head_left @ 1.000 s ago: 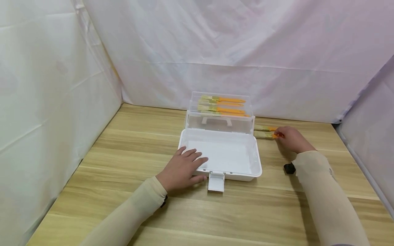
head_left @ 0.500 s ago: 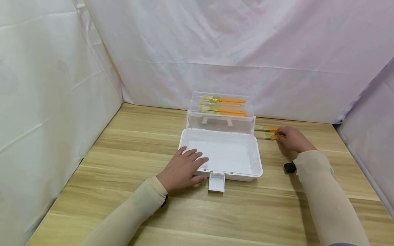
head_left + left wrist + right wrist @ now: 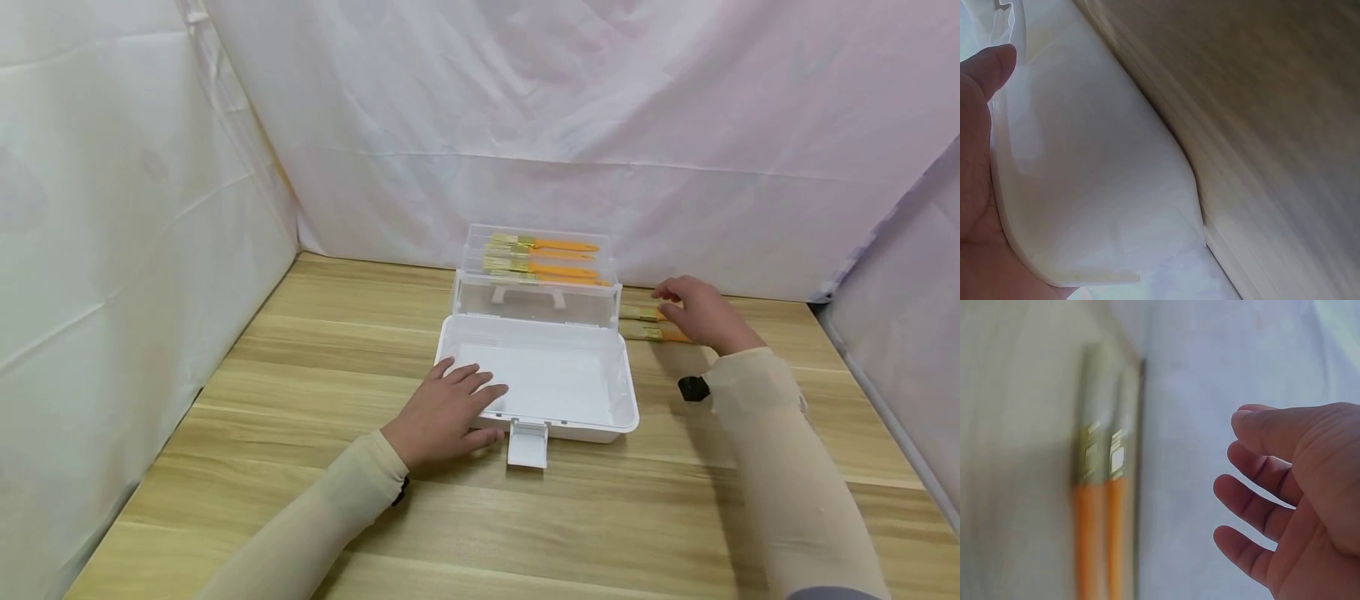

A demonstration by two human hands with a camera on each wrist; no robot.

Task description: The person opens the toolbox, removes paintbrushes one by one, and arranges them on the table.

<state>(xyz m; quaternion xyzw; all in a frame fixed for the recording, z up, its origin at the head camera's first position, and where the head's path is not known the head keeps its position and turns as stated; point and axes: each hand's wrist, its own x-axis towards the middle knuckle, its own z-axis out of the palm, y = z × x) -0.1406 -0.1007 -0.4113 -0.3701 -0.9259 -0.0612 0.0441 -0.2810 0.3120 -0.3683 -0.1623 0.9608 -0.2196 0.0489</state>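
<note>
Right grip (image 3: 703, 317) is empty, fingers slack, near two brushes (image 3: 651, 334); left grip (image 3: 442, 414) rests spread on box (image 3: 555, 375). Suggest pinching one handle (image 3: 677, 337) alone, box braced.

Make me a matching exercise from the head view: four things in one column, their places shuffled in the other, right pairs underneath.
Things:
1. Left hand
2. Right hand
3. Latch
4. Larger brush group

Places:
A. In the clear section behind the white base
B. At the middle of the base's near side
C. By two brushes on the table
D. On the base's near left corner

Pairs: 1-D, 2-C, 3-B, 4-A
</note>
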